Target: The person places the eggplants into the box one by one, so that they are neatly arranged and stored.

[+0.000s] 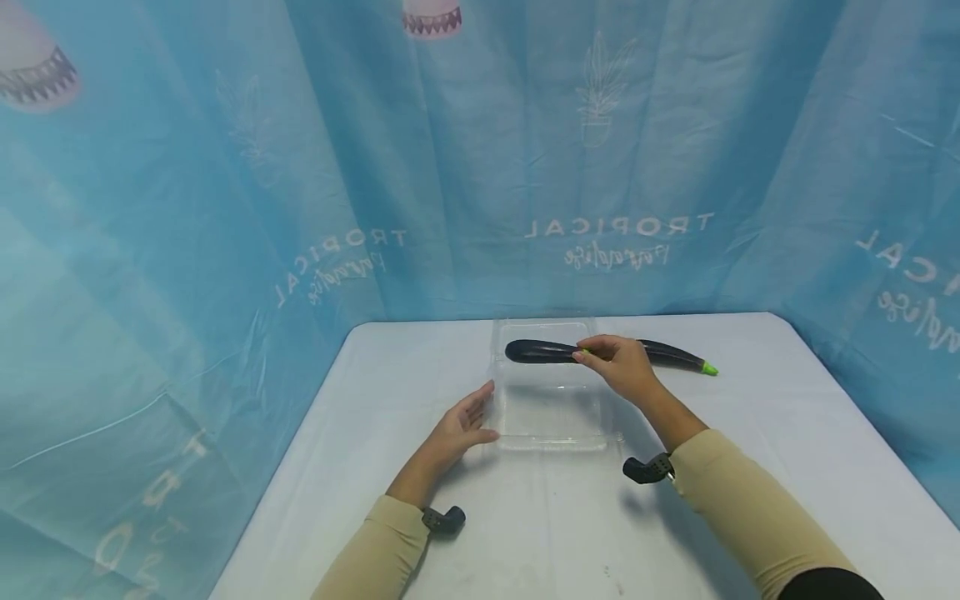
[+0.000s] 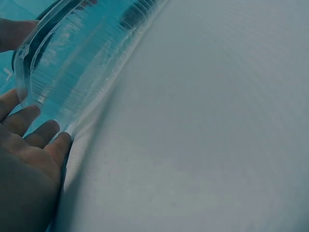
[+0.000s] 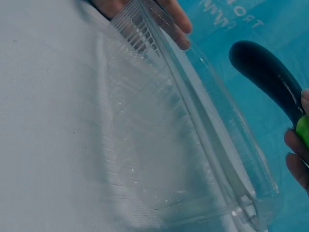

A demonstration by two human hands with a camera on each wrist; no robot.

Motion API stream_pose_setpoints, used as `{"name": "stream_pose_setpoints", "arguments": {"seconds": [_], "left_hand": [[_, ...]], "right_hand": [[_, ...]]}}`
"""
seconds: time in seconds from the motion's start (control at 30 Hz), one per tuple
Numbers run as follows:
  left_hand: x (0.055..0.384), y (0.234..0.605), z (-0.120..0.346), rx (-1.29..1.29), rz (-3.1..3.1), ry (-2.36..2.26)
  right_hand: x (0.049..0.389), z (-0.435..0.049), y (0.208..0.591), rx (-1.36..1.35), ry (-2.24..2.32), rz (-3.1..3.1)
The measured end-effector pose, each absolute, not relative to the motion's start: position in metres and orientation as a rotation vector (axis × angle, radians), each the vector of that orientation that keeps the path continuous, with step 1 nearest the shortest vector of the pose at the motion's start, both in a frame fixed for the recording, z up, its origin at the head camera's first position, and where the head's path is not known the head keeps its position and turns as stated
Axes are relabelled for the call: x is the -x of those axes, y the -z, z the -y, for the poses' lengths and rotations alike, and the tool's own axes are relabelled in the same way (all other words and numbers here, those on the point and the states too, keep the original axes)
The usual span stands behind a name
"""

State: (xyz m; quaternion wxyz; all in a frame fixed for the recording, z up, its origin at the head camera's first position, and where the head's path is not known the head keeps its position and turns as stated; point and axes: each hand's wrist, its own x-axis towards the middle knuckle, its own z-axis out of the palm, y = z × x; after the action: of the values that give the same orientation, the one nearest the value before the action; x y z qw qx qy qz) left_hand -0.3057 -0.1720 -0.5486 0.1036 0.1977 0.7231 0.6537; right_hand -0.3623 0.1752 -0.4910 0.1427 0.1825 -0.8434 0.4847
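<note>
A dark, glossy eggplant (image 1: 538,351) with a bright green stem end is in my right hand (image 1: 621,367), pinched at that end between thumb and fingers. It is held level above a clear plastic container (image 1: 553,441) on the table. In the right wrist view, the eggplant's (image 3: 263,72) rounded end points away from the hand, over the container's far side. My left hand (image 1: 453,429) is at the container's left side, fingers spread, fingertips at its wall (image 2: 72,92). Behind the right hand lies a second dark eggplant (image 1: 671,356), its green tip to the right and its other end hidden.
A white cloth (image 1: 360,400) covers the table. Blue printed curtains (image 1: 465,167) hang close behind it and along both sides. Each wrist wears a small black camera, such as the left one (image 1: 444,521).
</note>
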Motion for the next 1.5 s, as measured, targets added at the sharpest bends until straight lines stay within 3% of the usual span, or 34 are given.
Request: {"name": "stream_pose_setpoints", "arguments": {"seconds": [0.63,1.5], "left_hand": [[0.307,0.553,0.172,-0.623,-2.147,-1.871],[0.309,0.553,0.175,-0.649,-2.136,-1.889]], "right_hand": [[0.364,-0.171,0.513,-0.537,-1.379,2.525],[0.372,-0.153,0.511,-0.652,-1.149,2.709]]}}
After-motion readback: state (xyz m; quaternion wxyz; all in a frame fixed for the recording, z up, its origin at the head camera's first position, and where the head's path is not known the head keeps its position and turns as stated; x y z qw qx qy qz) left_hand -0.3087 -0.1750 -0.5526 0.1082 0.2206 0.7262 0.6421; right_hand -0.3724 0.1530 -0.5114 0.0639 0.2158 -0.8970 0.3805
